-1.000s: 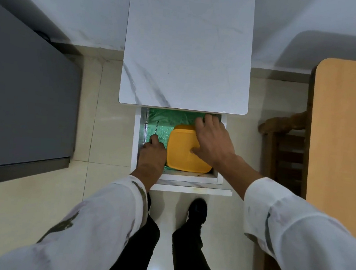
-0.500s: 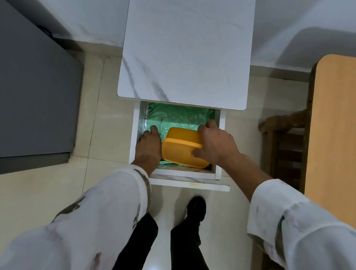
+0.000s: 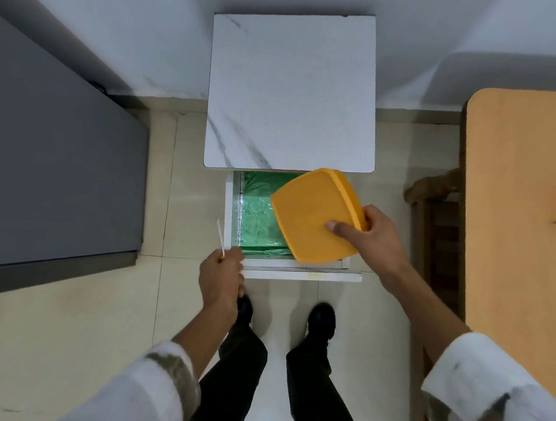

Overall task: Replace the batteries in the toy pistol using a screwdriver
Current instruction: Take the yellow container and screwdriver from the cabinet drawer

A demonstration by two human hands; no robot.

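My right hand (image 3: 374, 238) grips a closed orange plastic box (image 3: 313, 213) by its right edge, thumb on the lid, and holds it tilted above the open drawer (image 3: 231, 206). My left hand (image 3: 221, 276) is closed round a thin screwdriver (image 3: 220, 233); its pale shaft points up and away, just left of the drawer's front corner. The drawer is lined with green patterned paper (image 3: 257, 222). No toy pistol or batteries show.
The drawer belongs to a small cabinet with a white marble top (image 3: 291, 89) against the wall. A grey cabinet (image 3: 46, 171) stands at the left, a wooden table (image 3: 524, 217) and a chair (image 3: 439, 209) at the right. My feet stand on the tiled floor below.
My right hand has lifted the orange box out of the drawer and up to the right. My left hand has drawn back out of the drawer with the screwdriver.
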